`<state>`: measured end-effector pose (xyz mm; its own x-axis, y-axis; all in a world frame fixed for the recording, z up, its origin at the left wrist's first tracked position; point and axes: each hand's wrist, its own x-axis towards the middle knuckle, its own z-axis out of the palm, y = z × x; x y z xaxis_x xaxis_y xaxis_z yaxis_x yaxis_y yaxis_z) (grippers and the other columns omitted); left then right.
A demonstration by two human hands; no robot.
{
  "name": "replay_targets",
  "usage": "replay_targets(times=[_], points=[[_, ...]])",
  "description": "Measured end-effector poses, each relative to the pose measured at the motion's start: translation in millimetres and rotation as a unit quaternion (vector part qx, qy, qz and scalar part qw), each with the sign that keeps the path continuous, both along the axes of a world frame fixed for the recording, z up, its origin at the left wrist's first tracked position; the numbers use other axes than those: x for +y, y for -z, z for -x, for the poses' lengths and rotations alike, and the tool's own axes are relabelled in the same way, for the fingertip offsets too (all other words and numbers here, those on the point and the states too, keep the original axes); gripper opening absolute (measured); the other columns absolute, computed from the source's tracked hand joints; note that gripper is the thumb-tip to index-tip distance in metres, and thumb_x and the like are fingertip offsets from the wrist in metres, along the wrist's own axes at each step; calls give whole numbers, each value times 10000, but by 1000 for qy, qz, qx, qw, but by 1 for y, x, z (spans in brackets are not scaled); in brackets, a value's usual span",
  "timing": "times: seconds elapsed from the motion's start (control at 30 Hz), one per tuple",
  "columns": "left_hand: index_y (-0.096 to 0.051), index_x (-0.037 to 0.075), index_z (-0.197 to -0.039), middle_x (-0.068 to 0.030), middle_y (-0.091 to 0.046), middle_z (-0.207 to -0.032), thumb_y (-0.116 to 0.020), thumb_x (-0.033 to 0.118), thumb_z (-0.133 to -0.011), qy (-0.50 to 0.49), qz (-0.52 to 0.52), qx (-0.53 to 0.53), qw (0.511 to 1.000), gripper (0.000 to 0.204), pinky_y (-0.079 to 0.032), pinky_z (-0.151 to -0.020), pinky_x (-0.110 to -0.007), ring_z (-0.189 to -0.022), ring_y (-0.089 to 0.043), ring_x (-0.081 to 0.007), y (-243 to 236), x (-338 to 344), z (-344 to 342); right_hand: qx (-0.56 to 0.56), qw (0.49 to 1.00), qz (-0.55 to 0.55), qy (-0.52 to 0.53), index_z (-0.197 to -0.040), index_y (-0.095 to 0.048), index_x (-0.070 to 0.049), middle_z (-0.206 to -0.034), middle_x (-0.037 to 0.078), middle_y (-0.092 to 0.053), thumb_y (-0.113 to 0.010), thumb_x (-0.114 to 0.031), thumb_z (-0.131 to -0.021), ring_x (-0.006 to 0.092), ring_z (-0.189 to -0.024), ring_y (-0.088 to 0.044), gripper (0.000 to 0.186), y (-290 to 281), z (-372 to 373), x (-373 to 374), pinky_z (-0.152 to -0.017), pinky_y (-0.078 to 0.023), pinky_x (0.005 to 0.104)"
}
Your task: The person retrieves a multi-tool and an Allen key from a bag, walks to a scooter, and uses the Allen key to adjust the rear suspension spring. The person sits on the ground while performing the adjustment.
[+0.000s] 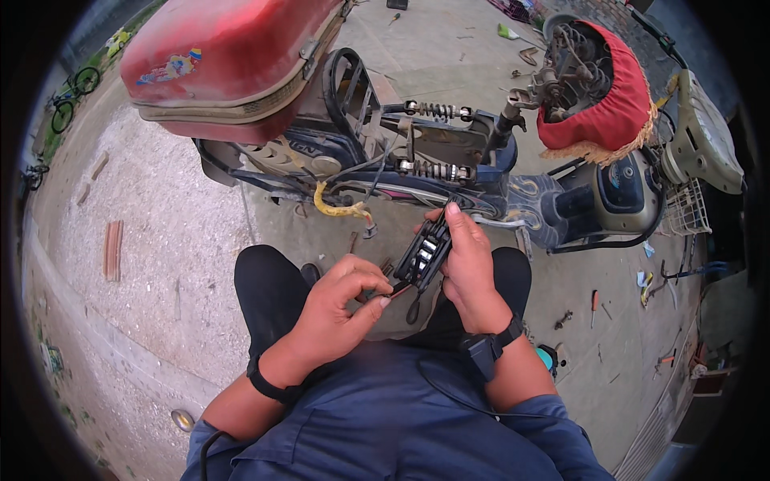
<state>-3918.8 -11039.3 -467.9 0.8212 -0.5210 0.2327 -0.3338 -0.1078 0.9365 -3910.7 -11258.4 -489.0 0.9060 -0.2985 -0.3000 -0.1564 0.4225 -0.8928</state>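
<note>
My right hand (pixel 467 268) grips a black rectangular part (pixel 420 260) with silver inserts along its middle, held at a slant over my lap, thumb on its top end. Below and left of that part, my left hand (pixel 345 309) is closed in a pinch on a thin dark and red wire (pixel 393 293) at the part's lower end. A short black loop or tab (pixel 413 311) hangs beneath it; I cannot make out which.
Across the front stands a scooter (pixel 553 212) with a red rear box (pixel 224 56), two springs (pixel 433 169), yellow-wrapped cable (pixel 337 208) and a red-covered headpiece (pixel 597 112). Scattered tools, including a screwdriver (pixel 594 305), lie at right. Pale gravel (pixel 160 208) is at left.
</note>
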Motion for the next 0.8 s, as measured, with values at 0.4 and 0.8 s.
replay_targets(times=[0.4,0.8], points=[[-684,34,-1003,-60,-670,-1023,-745,16,-868,-14,1,-29,999,149,-471,-688,-259,-773,-575,-124,4,-5,4,-19,1000,12,-19,-1070,-655,-31,-913,106,-709,-543,-422,-1066,148,-759,-692,407,-4,7,13,-637,-562,273],[-634,36,-893,-55,-640,-898,-779,80,-870,-79,2,-32,996,153,-421,-538,-247,-642,-553,-107,9,-11,3,-41,999,21,-25,-1092,-652,-25,-924,113,-707,-531,-415,-1073,147,-762,-693,409,1,7,22,-645,-563,278]])
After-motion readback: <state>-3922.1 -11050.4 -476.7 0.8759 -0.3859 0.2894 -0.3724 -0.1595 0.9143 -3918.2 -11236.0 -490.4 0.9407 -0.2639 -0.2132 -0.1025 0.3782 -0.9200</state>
